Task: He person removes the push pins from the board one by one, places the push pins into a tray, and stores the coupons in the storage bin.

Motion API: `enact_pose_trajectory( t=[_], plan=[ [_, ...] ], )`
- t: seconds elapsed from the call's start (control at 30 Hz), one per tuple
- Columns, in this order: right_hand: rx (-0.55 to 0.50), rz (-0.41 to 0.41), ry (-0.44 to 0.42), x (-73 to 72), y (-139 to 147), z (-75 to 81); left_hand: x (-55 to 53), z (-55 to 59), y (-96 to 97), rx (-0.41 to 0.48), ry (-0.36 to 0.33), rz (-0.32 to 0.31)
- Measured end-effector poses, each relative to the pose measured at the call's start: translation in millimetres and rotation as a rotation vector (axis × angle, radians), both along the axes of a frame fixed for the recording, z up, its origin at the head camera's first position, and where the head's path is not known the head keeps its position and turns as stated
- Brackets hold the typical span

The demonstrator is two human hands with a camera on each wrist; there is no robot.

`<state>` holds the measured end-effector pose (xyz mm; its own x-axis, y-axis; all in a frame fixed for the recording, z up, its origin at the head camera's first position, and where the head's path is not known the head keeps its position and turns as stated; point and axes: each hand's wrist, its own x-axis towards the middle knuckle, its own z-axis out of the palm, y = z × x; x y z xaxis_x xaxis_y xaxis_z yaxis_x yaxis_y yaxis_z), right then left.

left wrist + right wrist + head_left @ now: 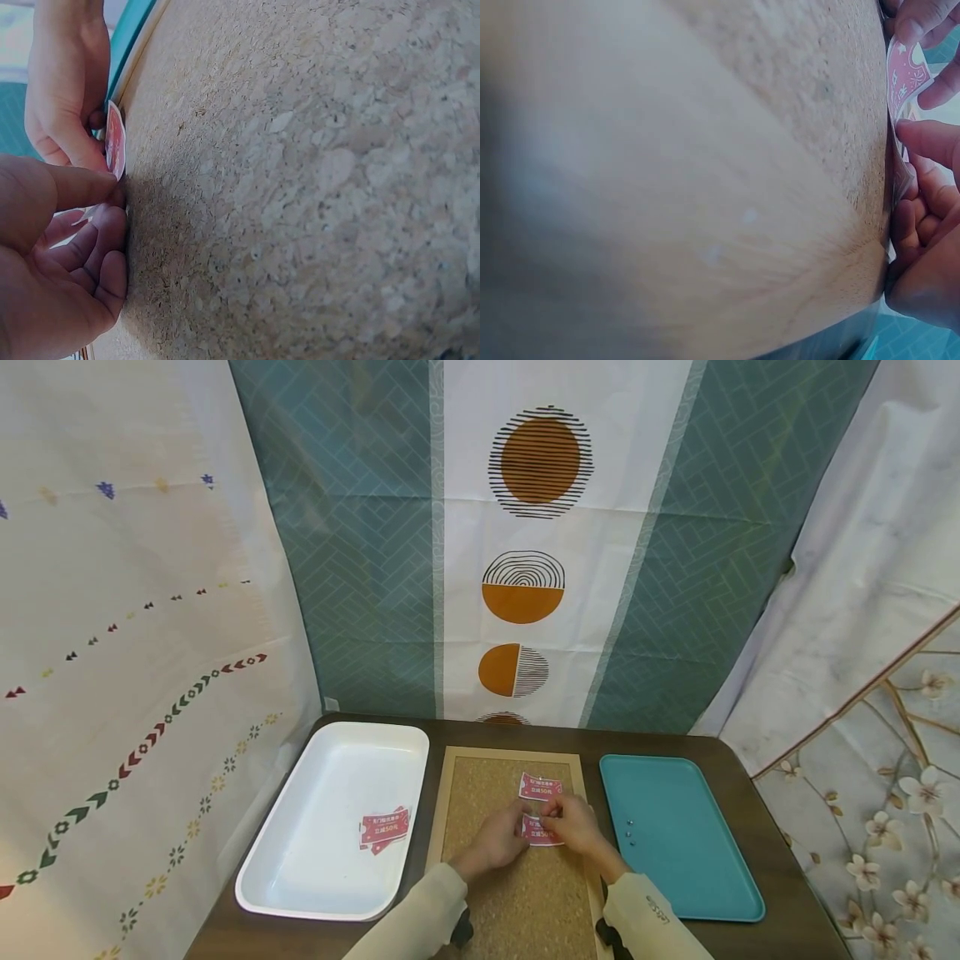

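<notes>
1. Lower red coupon [537, 834] is held, slightly bowed, at the cork board [517, 902], just below the upper coupon [540, 787].
2. Its left edge is pinched by the left hand [498, 837].
3. Its right part is pinched by the right hand [578, 824], near the left.

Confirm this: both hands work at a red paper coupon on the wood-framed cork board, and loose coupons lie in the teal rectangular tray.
Wrong place: the head view shows the loose red paper coupons in the white rectangular tray. The rest stands.
</notes>
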<state>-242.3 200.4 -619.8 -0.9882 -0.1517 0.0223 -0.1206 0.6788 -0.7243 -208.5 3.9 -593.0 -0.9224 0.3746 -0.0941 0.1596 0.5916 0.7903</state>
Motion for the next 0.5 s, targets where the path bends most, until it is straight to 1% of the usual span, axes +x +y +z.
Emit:
enact_pose_trajectory(
  t=[0.2, 0.5],
  plan=[
    [-0.009, 0.0, -0.011, -0.7, -0.4, 0.2, 0.0, -1.7, 0.1, 0.007, 0.012, 0.003],
    [-0.017, -0.005, -0.028, -2.4, 0.0, -1.8, 1.1, -0.6, -0.4, 0.025, 0.004, 0.005]
  ],
)
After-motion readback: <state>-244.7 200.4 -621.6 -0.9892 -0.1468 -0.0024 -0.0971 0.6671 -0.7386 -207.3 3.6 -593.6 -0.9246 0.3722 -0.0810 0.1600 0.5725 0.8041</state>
